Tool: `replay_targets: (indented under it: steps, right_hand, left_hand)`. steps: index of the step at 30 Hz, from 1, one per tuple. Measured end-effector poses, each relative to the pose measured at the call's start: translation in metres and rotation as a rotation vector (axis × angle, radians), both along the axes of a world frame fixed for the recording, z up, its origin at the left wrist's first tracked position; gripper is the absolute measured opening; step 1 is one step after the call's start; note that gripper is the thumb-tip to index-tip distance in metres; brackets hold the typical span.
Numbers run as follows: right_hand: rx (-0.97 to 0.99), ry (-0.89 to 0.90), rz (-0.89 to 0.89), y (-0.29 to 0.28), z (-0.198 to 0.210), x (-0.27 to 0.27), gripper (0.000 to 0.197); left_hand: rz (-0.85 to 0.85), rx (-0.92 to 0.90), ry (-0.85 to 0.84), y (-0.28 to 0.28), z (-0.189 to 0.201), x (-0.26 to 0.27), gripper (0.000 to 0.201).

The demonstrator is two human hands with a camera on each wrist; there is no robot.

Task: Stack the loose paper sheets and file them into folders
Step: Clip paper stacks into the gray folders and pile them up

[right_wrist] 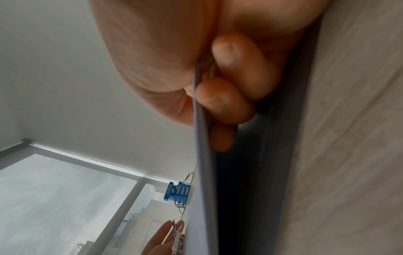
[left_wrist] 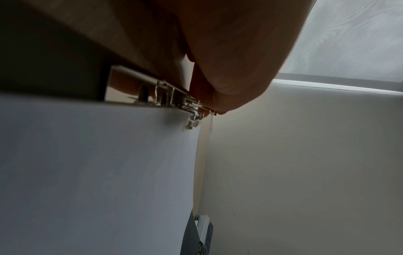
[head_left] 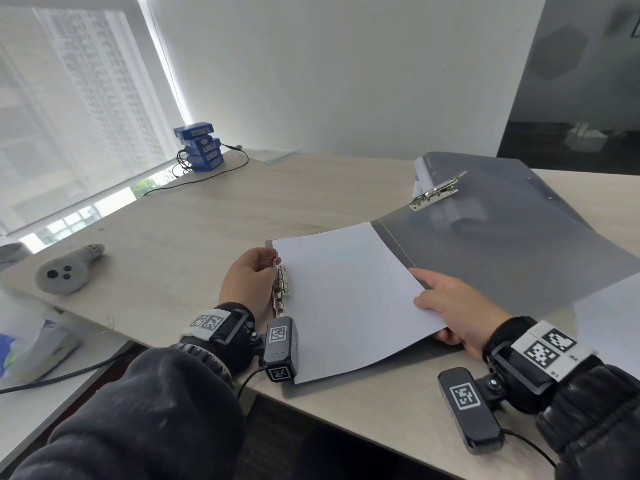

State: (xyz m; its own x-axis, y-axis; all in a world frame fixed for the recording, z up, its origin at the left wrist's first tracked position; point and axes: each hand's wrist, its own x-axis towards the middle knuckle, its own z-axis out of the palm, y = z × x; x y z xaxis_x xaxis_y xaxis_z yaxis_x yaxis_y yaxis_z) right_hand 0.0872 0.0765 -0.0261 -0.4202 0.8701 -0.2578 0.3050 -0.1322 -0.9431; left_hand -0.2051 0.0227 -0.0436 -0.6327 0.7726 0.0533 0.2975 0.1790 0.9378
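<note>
On the wooden table [head_left: 207, 220], as we look down at it, we list first an open grey folder [head_left: 502, 244], lying flat with its far leaf spread away from us and its near leaf almost covered by a stack of white paper sheets [head_left: 346, 292]. Along the folder's left edge runs a metal clip [head_left: 281, 289], its lever raised; our left hand [head_left: 247, 275] pinches that lever between thumb and fingertips, the remaining fingers curled, and the left wrist view shows the fingertips [left_wrist: 218, 96] directly on the clip's spring and hinge [left_wrist: 185, 101]. At the folder's near right corner our right hand [head_left: 450, 313] pinches the edge of the sheets, thumb on top and fingers [right_wrist: 224, 103] curled beneath, so that this edge is lifted slightly off the near leaf of the folder [right_wrist: 261, 155]. Beyond the folder's far leaf, and partly resting on it, lies a second grey folder [head_left: 485, 181] with its own metal clip [head_left: 436, 194] and a little white paper showing at its left end. Well to the left of the open folder, near the table edge, lies a grey handheld controller [head_left: 65, 271]; a small paper clip [head_left: 109, 323] lies closer to us. Far beyond the folder, by the window, stands a stack of blue boxes [head_left: 201, 147] with black cables [head_left: 207, 174] trailing from it.
</note>
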Motion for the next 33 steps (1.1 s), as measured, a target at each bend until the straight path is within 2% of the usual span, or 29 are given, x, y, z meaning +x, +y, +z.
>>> replay_targets:
  steps: [4, 7, 10, 11, 17, 23, 26, 30, 33]
  right_hand:
    - [0.004, -0.007, -0.003, 0.001, 0.000, -0.001, 0.043]
    - [0.015, -0.011, 0.007, 0.000, 0.001, -0.002, 0.041]
    - [0.015, -0.007, -0.004, -0.001, 0.001, -0.002, 0.037]
    - [0.017, -0.011, -0.004, -0.002, 0.002, -0.002, 0.035]
    - [0.015, 0.001, -0.009, -0.004, 0.002, -0.002, 0.030]
    - [0.018, -0.015, -0.006, -0.001, 0.000, -0.002, 0.034]
    - [0.021, -0.023, 0.002, -0.001, -0.002, -0.002, 0.036]
    - [0.023, -0.031, 0.018, 0.000, -0.002, -0.003, 0.038]
    - [0.022, -0.030, 0.020, 0.000, -0.002, -0.002, 0.038]
  left_hand:
    - [0.003, 0.064, -0.071, -0.005, 0.006, 0.004, 0.030]
    - [0.014, 0.085, -0.151, -0.010, 0.009, 0.001, 0.015]
    - [0.003, 0.056, -0.180, -0.017, 0.011, -0.002, 0.038]
    - [-0.003, 0.039, -0.187, -0.020, 0.011, -0.003, 0.040]
    - [-0.107, -0.057, -0.151, -0.036, 0.014, -0.002, 0.013]
    - [-0.166, -0.189, 0.026, -0.049, 0.018, -0.004, 0.013]
    - [-0.196, -0.234, -0.014, -0.049, 0.020, -0.006, 0.012]
    - [-0.240, -0.208, -0.206, -0.048, 0.025, -0.001, 0.019]
    - [-0.327, -0.250, -0.110, -0.049, 0.032, 0.006, 0.019]
